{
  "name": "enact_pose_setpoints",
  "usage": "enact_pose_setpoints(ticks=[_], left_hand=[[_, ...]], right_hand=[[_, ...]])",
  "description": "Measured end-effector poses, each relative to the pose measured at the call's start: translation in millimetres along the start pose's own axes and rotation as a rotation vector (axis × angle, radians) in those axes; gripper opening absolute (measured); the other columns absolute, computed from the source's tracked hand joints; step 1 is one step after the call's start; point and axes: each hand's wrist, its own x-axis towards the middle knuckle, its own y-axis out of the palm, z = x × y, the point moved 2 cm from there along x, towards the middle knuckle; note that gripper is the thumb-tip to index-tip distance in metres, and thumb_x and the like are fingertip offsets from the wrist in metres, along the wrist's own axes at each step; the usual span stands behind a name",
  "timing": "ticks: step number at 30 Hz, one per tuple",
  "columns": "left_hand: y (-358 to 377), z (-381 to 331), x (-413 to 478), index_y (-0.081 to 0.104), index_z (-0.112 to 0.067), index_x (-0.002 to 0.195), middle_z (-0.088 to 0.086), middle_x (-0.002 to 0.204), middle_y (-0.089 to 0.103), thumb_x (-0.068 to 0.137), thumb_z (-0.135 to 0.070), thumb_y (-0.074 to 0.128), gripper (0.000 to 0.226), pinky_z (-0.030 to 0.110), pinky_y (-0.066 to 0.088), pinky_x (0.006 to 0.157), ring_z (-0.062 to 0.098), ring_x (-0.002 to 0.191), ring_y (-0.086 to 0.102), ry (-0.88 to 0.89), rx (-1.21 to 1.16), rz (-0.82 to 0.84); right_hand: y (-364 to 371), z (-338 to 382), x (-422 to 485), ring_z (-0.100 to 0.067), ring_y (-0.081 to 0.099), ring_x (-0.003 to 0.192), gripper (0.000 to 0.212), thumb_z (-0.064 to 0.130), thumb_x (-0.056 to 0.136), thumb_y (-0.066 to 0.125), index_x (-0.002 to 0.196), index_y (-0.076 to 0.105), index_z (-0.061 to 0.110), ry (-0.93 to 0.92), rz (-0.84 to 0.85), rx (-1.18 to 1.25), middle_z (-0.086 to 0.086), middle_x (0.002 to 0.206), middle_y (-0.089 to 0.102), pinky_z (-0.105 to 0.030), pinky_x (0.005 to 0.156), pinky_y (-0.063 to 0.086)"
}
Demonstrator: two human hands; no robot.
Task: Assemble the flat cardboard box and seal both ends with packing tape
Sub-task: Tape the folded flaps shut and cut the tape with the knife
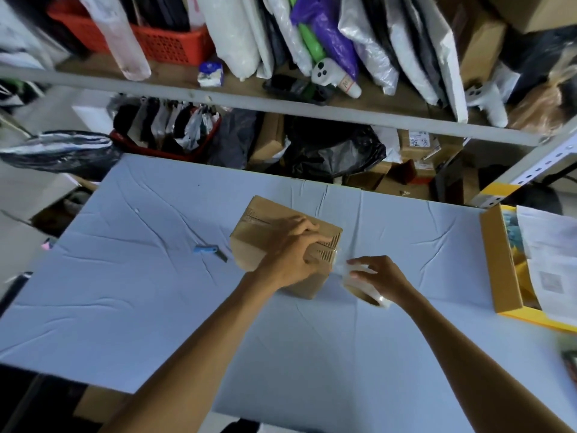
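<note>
Small brown cardboard box (259,242), matte and rectangular, sits mid-table on a wrinkled pale blue cloth-covered table (156,292). Left hand (293,260) grips the box's right end, fingers curled over the top, thumb on the near face. Right hand (385,278) grips a glossy clear tape roll (370,296) just right of the box; a thin strip of tape (338,265) runs from the roll to the box edge. Blue knife (207,250) lies left, near the box. Open yellow-edged carton (499,260) holding papers (552,254) sits at the table's right edge. Bare cloth in front and to the left.
</note>
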Motion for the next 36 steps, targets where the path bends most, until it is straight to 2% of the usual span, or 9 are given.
enact_pose_setpoints(ticks=[3,7,10,14,19,24,28,33,36], left_hand=[[-0.4,3.3,-6.8,0.049,-0.025,0.134,-0.003,0.148,0.026,0.052,-0.056,0.084,0.094,0.032,0.011,0.117,0.019,0.140,0.013,0.112,0.183,0.127],[-5.3,13.1,-7.1,0.028,-0.035,0.146,-0.002,0.159,0.010,0.067,-0.019,0.083,0.098,0.044,0.005,0.120,0.023,0.147,-0.001,0.127,0.387,0.154],[-9.9,14.4,1.1,0.018,-0.034,0.149,-0.002,0.160,0.010,0.077,-0.013,0.075,0.095,0.047,-0.003,0.119,0.028,0.148,-0.003,0.148,0.479,0.160],[-26.8,24.7,14.8,0.018,-0.029,0.150,-0.002,0.160,0.013,0.078,-0.003,0.071,0.093,0.050,0.000,0.119,0.030,0.147,0.002,0.160,0.473,0.110],[-47.3,46.4,22.5,0.015,-0.030,0.150,-0.003,0.160,0.013,0.080,-0.003,0.069,0.093,0.046,-0.006,0.118,0.029,0.147,0.002,0.102,0.516,0.071],[-47.7,56.5,16.3,0.022,-0.031,0.149,-0.004,0.158,0.020,0.077,0.000,0.071,0.092,0.042,-0.007,0.117,0.028,0.147,0.006,0.101,0.436,0.039],[-38.1,62.5,10.8,0.029,-0.030,0.147,-0.002,0.156,0.028,0.072,-0.001,0.075,0.093,0.043,-0.005,0.115,0.030,0.146,0.013,0.137,0.404,-0.038],[-30.5,67.5,3.8,0.034,-0.027,0.145,0.001,0.152,0.036,0.065,0.001,0.079,0.096,0.051,0.005,0.115,0.034,0.143,0.022,0.195,0.410,-0.046],[-31.4,67.5,2.9,0.036,-0.028,0.145,-0.001,0.152,0.036,0.066,0.003,0.078,0.095,0.047,0.005,0.116,0.032,0.144,0.022,0.172,0.383,-0.044]], right_hand=[[-0.3,5.3,3.9,-0.019,0.064,0.097,0.023,0.025,0.079,0.076,0.102,0.074,0.027,-0.022,-0.037,0.059,0.001,0.097,0.074,-0.033,0.085,0.045],[6.3,19.5,7.6,-0.006,0.061,0.085,0.023,0.020,0.080,0.075,0.103,0.075,0.022,-0.041,-0.013,0.085,0.006,0.093,0.072,-0.022,0.077,0.043],[10.7,30.9,13.1,-0.003,0.060,0.084,0.022,0.016,0.080,0.075,0.102,0.075,0.020,-0.075,-0.040,0.140,0.005,0.094,0.071,-0.022,0.076,0.042],[13.8,53.6,26.0,-0.005,0.061,0.086,0.024,0.016,0.083,0.072,0.107,0.073,0.016,-0.107,-0.034,0.167,0.006,0.101,0.070,-0.018,0.074,0.043],[16.7,65.1,38.9,-0.005,0.059,0.074,0.019,0.020,0.083,0.072,0.102,0.073,0.022,-0.073,-0.048,0.160,0.013,0.084,0.066,-0.019,0.070,0.042],[8.0,60.5,41.8,-0.020,0.063,0.092,0.017,0.020,0.085,0.070,0.100,0.071,0.028,-0.084,0.002,0.101,0.001,0.100,0.070,-0.026,0.077,0.043],[-6.2,49.9,34.4,-0.035,0.060,0.086,0.028,0.010,0.088,0.065,0.108,0.072,0.028,-0.129,0.046,0.252,-0.017,0.095,0.070,-0.021,0.076,0.041],[6.6,44.6,38.2,-0.029,0.066,0.098,0.022,0.014,0.083,0.072,0.099,0.072,0.030,-0.055,0.178,0.079,-0.005,0.102,0.073,-0.023,0.077,0.046],[8.1,46.8,44.9,-0.026,0.064,0.096,0.022,0.024,0.079,0.076,0.093,0.070,0.040,-0.012,0.148,0.016,0.000,0.102,0.071,-0.031,0.075,0.051]])
